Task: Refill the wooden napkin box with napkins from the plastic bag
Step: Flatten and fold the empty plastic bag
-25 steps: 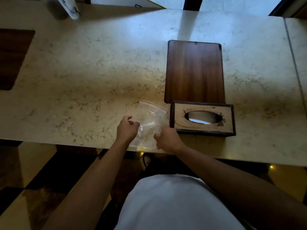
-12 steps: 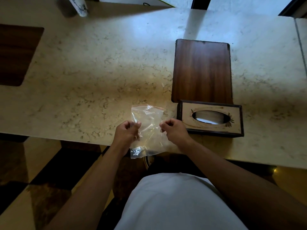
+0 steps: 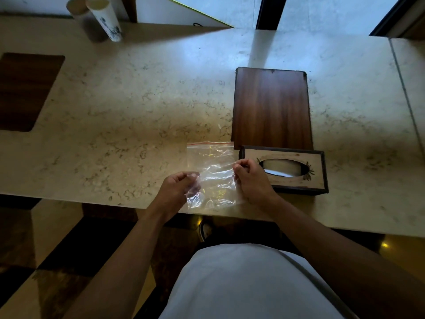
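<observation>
A clear plastic bag (image 3: 213, 171) with a red zip strip is stretched flat between both hands near the marble table's front edge. My left hand (image 3: 177, 189) pinches its lower left side. My right hand (image 3: 250, 178) pinches its right edge. The bag looks empty. Just right of it stands the wooden napkin box (image 3: 317, 166), its oval slot showing white napkins (image 3: 281, 168) inside. My right hand partly overlaps the box's left end.
A dark wooden board (image 3: 271, 107) lies flat behind the box. Two tall cups (image 3: 104, 17) stand at the table's far left. A dark wooden inset (image 3: 23, 90) marks the marble table (image 3: 126, 100) on the left. The table edge runs just under my hands.
The bag was lifted off the table edge and spread wider between my hands; it now hangs flat with its zip strip level. My hands moved apart.
</observation>
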Demonstrator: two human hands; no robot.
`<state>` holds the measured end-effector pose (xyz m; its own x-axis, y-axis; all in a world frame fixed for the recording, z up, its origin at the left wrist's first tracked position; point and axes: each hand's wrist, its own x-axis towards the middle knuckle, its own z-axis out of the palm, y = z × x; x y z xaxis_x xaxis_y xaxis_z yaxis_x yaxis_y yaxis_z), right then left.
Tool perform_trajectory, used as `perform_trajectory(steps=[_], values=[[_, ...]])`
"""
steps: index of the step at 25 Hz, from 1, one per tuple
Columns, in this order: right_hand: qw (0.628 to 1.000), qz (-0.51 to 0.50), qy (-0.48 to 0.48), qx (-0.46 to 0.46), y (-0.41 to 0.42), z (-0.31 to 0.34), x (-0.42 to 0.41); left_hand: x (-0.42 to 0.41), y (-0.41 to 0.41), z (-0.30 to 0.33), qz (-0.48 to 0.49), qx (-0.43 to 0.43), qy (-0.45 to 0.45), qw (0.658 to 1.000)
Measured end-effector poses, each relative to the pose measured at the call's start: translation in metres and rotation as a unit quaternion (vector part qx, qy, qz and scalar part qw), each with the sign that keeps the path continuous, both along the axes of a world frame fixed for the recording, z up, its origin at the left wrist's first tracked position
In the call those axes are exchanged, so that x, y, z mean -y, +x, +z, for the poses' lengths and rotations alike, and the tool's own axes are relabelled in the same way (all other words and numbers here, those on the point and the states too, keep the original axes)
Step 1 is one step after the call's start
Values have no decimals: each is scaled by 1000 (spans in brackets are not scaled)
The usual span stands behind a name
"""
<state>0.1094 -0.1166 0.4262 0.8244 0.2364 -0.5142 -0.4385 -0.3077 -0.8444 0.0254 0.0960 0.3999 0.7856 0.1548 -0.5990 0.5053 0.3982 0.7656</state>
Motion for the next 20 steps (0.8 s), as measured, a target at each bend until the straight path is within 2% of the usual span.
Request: perform_trajectory(steps=[6, 12, 16, 20], values=[[998, 20, 35, -45, 4, 0, 32, 16, 10, 9, -8, 15, 1, 1000], [987, -36, 137, -76, 10, 8, 45, 30, 24, 22, 28, 43, -80, 996], [988, -12, 149, -29, 8, 12, 58, 36, 30, 23, 28, 39, -126, 991], [987, -33, 148, -59, 11, 13, 62, 41, 34, 24, -35, 55, -51, 997]])
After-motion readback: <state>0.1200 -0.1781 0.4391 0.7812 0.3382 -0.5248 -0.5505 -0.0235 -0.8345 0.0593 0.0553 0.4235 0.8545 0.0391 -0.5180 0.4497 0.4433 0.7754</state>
